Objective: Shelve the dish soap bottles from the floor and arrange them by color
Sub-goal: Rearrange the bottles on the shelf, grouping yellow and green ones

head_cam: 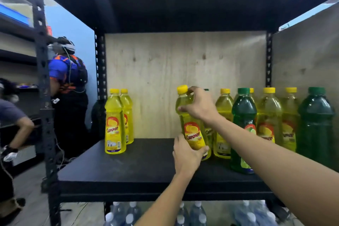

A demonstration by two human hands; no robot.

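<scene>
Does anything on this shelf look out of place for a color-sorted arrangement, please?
Yes. On the right, green bottles and stand mixed among yellow bottles, so colors are not grouped. The two yellow bottles at left are tidy.

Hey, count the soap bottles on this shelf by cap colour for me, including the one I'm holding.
Yellow caps: 7, counting the held bottle
Green caps: 3, one mostly hidden behind the right hand
Total: 10

I see clear water bottles below the shelf and two people at neighbouring racks on my left.
</scene>
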